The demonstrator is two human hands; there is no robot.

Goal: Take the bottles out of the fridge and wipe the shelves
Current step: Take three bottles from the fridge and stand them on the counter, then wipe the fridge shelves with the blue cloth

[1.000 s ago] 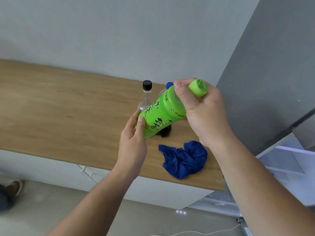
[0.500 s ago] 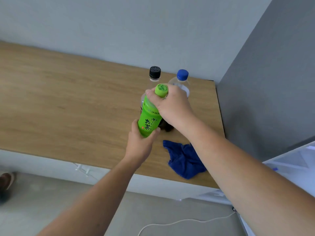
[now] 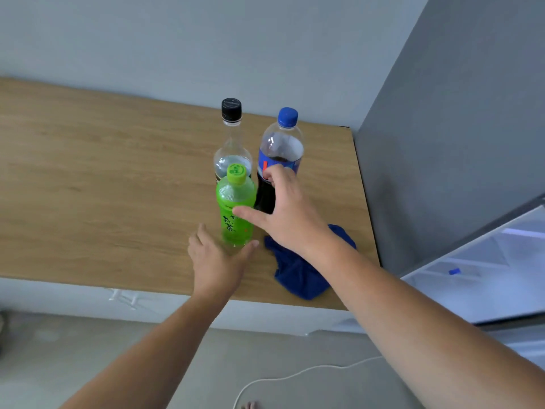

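Observation:
A green tea bottle stands upright on the wooden counter. Behind it stand a clear bottle with a black cap and a dark cola bottle with a blue cap. My left hand is open around the green bottle's base, its fingers spread on either side. My right hand hovers open just right of the green bottle, the thumb near its label, partly covering the cola bottle. A crumpled blue cloth lies on the counter under my right wrist.
The grey fridge side rises at the counter's right end. Its open door with white shelves sits at the right, a small blue item on one shelf. A white cable runs across the floor below.
The green bottle went from tilted in both hands to standing on the counter. My right hand came off its cap and opened; my left hand loosened at its base.

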